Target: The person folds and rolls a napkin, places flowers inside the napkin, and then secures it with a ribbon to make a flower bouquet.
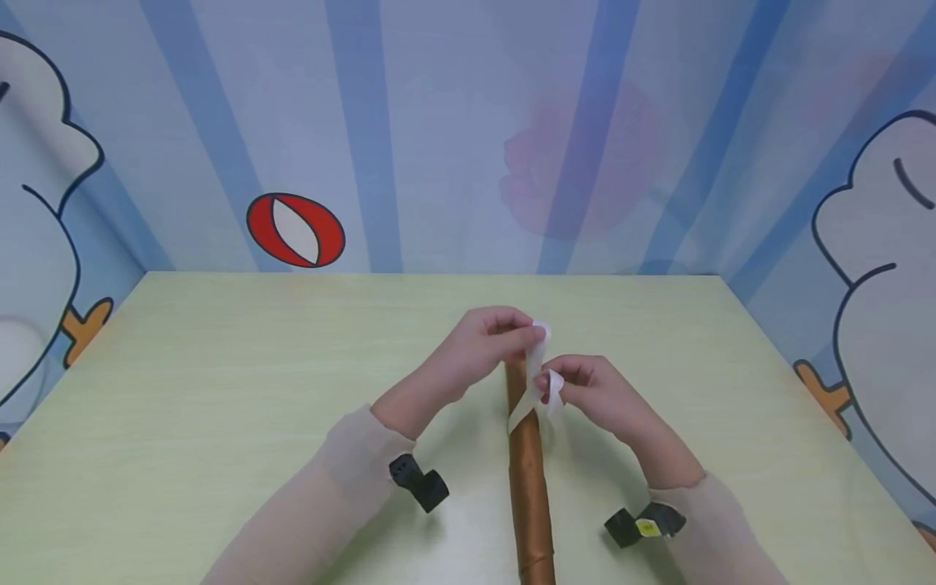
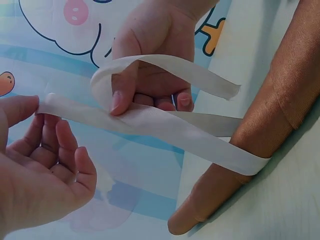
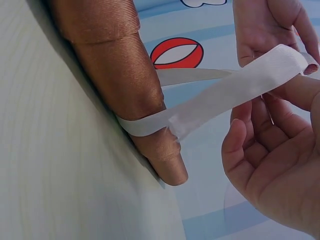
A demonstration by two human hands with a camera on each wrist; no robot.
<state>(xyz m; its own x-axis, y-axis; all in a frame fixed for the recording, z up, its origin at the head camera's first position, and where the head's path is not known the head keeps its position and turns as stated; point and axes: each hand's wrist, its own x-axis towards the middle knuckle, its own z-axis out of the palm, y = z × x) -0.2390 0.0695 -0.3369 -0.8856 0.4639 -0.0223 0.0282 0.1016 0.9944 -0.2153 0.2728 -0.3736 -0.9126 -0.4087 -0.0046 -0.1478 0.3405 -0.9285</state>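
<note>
A roll wrapped in brown satin-like fabric (image 1: pixel 528 479) lies lengthwise on the table, its narrow end pointing away. A white ribbon (image 2: pixel 210 140) is looped around it close to that end, and its two strands rise and cross above the roll. My left hand (image 1: pixel 478 345) pinches one strand between thumb and fingertip, above and beyond the roll's tip. Just to the right, my right hand (image 1: pixel 603 394) pinches the ribbon between thumb and fingers, with a loose tail curling over the thumb in the left wrist view. In the right wrist view, the ribbon (image 3: pixel 220 102) stretches from roll to hands.
The pale green tabletop (image 1: pixel 292 390) extends on both sides of the roll. Behind it stands a blue striped backdrop (image 1: pixel 453 146) printed with a red and white ball (image 1: pixel 296 230). Small black cameras (image 1: pixel 419 483) sit on both wrists.
</note>
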